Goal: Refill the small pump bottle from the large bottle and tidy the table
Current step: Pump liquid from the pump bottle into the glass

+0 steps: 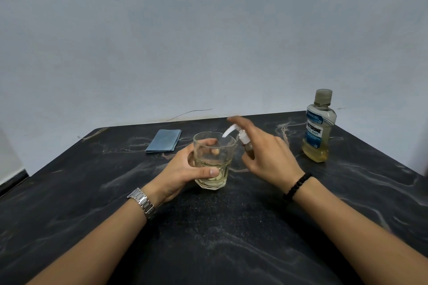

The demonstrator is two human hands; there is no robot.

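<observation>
A clear tumbler (214,146) with a little yellowish liquid stands in the middle of the dark marble table (208,227). My left hand (185,169) grips the tumbler from the left. My right hand (268,152) holds the small pump bottle (248,146) just right of the glass, tilted, with its white pump head (231,129) pointing over the glass rim. My index finger is stretched out above the pump head. The large mouthwash bottle (319,127), capped and partly filled with yellow liquid, stands at the back right.
A folded blue cloth (164,140) lies at the back of the table, left of the glass. A grey wall rises behind the table's far edge. The table's left edge runs diagonally at the left.
</observation>
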